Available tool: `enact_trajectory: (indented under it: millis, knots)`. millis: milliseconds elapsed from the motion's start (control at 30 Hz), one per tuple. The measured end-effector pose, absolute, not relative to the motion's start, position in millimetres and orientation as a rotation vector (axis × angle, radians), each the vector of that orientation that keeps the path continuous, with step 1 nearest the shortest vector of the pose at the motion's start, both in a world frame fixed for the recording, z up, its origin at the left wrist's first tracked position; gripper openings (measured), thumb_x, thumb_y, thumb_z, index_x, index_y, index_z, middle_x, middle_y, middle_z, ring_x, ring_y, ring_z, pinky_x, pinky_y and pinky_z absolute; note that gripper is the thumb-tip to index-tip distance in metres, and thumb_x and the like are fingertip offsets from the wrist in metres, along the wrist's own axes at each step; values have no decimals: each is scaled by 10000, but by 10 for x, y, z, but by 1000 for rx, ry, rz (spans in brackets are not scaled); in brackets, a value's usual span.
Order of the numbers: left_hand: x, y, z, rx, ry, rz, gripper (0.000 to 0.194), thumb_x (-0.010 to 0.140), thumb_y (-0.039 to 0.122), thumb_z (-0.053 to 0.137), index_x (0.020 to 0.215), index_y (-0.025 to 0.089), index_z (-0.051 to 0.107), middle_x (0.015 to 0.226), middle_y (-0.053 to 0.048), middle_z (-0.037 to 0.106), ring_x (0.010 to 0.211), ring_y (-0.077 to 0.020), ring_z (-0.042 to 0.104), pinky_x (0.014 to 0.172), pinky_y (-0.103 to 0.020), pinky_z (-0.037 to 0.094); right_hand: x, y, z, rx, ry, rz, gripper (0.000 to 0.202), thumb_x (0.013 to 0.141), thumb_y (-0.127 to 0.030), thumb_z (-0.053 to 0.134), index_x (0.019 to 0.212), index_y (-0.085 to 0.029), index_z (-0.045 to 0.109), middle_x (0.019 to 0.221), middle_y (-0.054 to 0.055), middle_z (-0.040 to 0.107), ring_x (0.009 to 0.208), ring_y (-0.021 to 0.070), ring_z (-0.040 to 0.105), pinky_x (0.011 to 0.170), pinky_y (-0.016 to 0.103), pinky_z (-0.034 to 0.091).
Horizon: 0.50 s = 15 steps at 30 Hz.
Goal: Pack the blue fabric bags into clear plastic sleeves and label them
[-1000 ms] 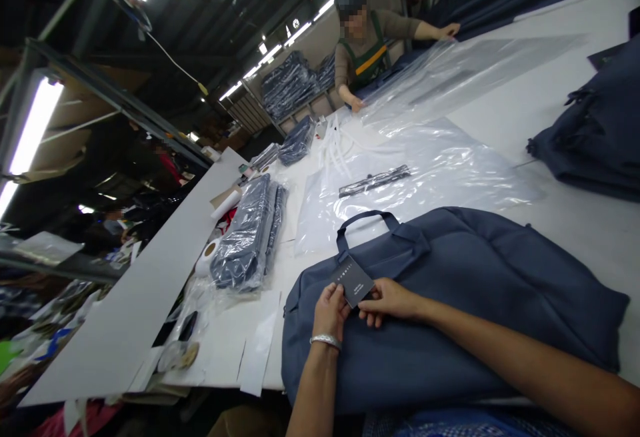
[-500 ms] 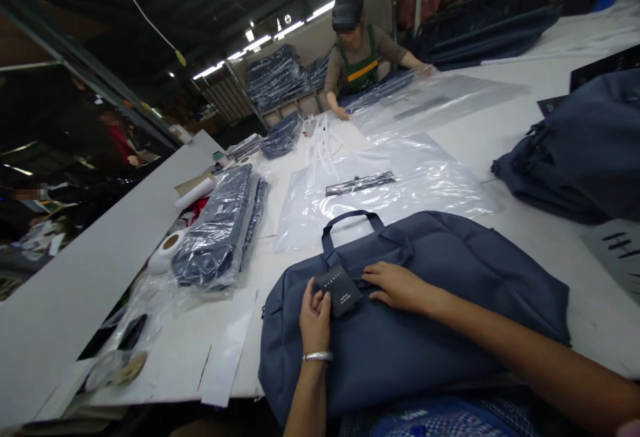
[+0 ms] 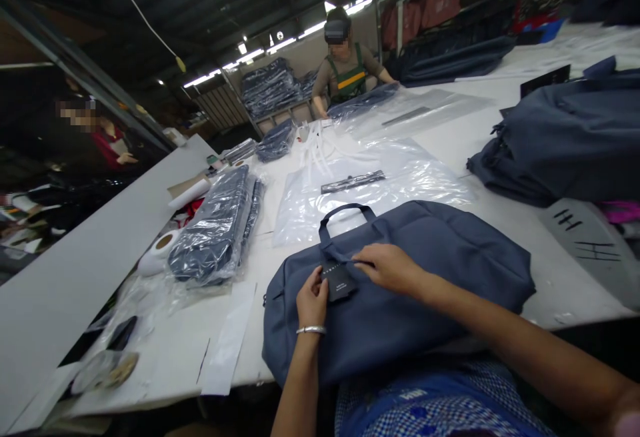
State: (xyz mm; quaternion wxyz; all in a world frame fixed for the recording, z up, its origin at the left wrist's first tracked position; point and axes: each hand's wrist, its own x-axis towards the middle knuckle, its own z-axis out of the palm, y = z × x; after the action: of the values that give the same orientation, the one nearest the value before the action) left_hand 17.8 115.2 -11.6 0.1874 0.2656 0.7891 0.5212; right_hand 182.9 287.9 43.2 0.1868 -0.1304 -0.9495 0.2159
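Observation:
A dark blue bag (image 3: 425, 304) lies at the table's front edge, its handle loop (image 3: 345, 209) standing up at the far side. My left hand (image 3: 313, 297), with a silver bangle at the wrist, pinches the left edge of a black tag (image 3: 339, 282) that lies against the bag below the handle. To the right of the tag, my right hand (image 3: 387, 267) is closed with fingertips pinching a dark strap at the front of the bag. Just beyond the bag, a clear plastic bag (image 3: 415, 170) is spread flat with a dark strip (image 3: 353, 182) on it.
Plastic-wrapped bags (image 3: 213, 230) and a white roll (image 3: 160, 250) are at the left, beside a long white board (image 3: 115, 244). More dark blue bags (image 3: 575, 137) lie at the right. Across the table a person (image 3: 345, 70) handles a plastic-covered piece.
My right hand has closed from spread fingers into a pinch on the strap. The view has shifted slightly, showing more of the right side. The person across has drawn their arms in.

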Motion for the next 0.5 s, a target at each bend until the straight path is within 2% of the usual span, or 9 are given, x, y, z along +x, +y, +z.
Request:
enact_trajectory:
  millis: [100, 200, 233, 300, 367, 433, 500]
  knots:
    - [267, 1223, -164, 861, 2330, 1357, 406, 823, 224, 614, 1225, 166, 634, 1066, -95, 728, 787, -172, 709, 820, -344, 580, 1905, 2441, 175, -319, -2808, 528, 236, 916, -190, 529, 1086, -161, 691, 930, 93, 691, 875, 235, 612, 812, 347, 492]
    - [336, 1228, -149, 989, 2430, 1255, 392, 815, 179, 610, 1206, 177, 640, 1080, -93, 715, 761, -168, 690, 842, -378, 574, 1998, 2209, -127, -382, -2757, 519, 338, 910, -133, 510, 1233, -119, 610, 1048, 123, 666, 975, 247, 583, 914, 390, 489]
    - [359, 1215, -119, 1032, 2459, 1227, 402, 807, 166, 616, 1208, 179, 638, 1105, -102, 703, 812, -187, 689, 877, -405, 564, 2018, 2183, -194, -395, -2717, 526, 358, 914, -132, 506, 1262, -117, 588, 1090, 131, 655, 1018, 250, 572, 949, 402, 482]
    - [413, 1188, -32, 1104, 2533, 1191, 429, 799, 158, 624, 1227, 191, 626, 1257, -134, 629, 1042, -261, 647, 987, -482, 503, 2024, 2178, -264, -408, -2658, 522, 364, 918, -139, 503, 1274, -129, 577, 1142, 140, 639, 1078, 259, 557, 987, 427, 474]
    - [480, 1187, 53, 1260, 2642, 1109, 438, 833, 179, 592, 1270, 202, 595, 1447, -144, 475, 1294, -321, 487, 1088, -532, 407, 1991, 2198, -277, -408, -2642, 505, 359, 919, -142, 504, 1269, -134, 581, 1154, 146, 638, 1092, 268, 558, 992, 448, 479]
    - [551, 1226, 86, 1555, 2657, 915, 428, 898, 207, 503, 1324, 202, 546, 1519, -122, 398, 1398, -312, 367, 1142, -531, 342, 1960, 2213, -275, -410, -2660, 497, 342, 918, -143, 507, 1248, -125, 597, 1131, 147, 650, 1082, 272, 571, 996, 459, 482]
    - [607, 1281, 48, 1831, 2521, 663, 422, 953, 247, 409, 1360, 193, 505, 1504, -110, 436, 1419, -283, 349, 1154, -519, 334, 2000, 2200, -269, -427, -2675, 502, 316, 910, -138, 520, 1207, -107, 622, 1122, 151, 658, 1096, 275, 578, 1040, 479, 452]
